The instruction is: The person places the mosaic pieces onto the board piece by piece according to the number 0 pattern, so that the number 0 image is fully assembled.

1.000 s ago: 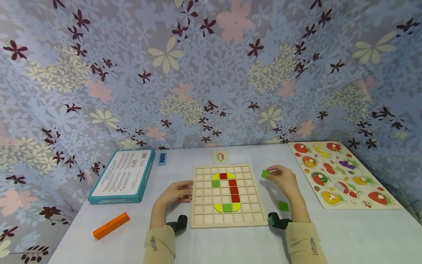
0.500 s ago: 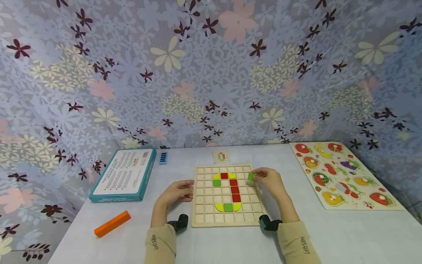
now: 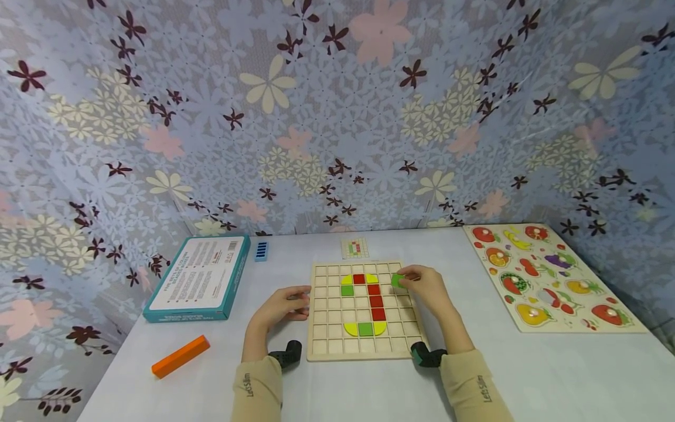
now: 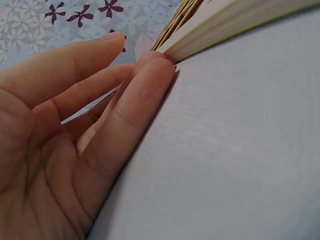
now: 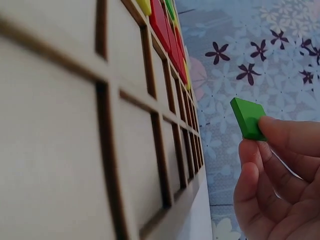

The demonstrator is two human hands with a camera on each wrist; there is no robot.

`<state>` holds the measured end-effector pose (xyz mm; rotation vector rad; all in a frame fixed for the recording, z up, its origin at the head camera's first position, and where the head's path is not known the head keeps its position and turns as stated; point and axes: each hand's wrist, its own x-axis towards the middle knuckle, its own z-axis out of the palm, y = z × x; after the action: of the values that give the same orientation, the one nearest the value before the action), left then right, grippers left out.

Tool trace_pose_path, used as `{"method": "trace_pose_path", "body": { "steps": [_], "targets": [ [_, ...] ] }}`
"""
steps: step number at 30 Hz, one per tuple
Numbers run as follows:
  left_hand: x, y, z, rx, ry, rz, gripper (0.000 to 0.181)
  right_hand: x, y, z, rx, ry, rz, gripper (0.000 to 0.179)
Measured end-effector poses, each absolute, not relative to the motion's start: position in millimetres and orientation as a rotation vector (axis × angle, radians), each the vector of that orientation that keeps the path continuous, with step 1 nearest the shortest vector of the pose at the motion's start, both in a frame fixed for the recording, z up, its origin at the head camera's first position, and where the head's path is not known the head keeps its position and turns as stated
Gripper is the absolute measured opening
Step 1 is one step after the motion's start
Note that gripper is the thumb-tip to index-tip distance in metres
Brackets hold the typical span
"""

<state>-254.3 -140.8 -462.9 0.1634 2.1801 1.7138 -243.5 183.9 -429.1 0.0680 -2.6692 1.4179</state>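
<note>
In the head view a wooden grid board (image 3: 327,349) lies in the middle of the table. Red tiles (image 3: 376,301), yellow rounded tiles (image 3: 350,329) and green tiles (image 3: 365,329) form a ring-like pattern in its cells. My right hand (image 3: 427,288) pinches a green square tile (image 5: 248,118) between thumb and fingers, above the board's right-hand columns and clear of the cells. My left hand (image 3: 279,308) lies at the board's left edge, its fingers relaxed, with fingertips (image 4: 155,72) touching the board's side.
Behind the board lies a small pattern card (image 3: 355,248). A teal-and-white box (image 3: 195,280) and a small blue piece (image 3: 261,251) are at left, with an orange bar (image 3: 181,357) nearer. A fruit puzzle board (image 3: 554,278) lies at right. A floral cloth (image 3: 337,117) hangs behind.
My right hand has moved left with the green tile, from beside the board to over its right side. A second green tile on the table is now hidden. My left hand stays put.
</note>
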Motion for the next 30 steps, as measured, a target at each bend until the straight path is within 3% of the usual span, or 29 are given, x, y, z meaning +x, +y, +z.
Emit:
{"method": "trace_pose_path", "body": {
  "steps": [30],
  "targets": [
    [-254.7,-141.2,-461.5,0.157,2.174,1.712,0.046,-250.7,120.4,-432.1,0.21,-2.785,1.474,0.013]
  ]
}}
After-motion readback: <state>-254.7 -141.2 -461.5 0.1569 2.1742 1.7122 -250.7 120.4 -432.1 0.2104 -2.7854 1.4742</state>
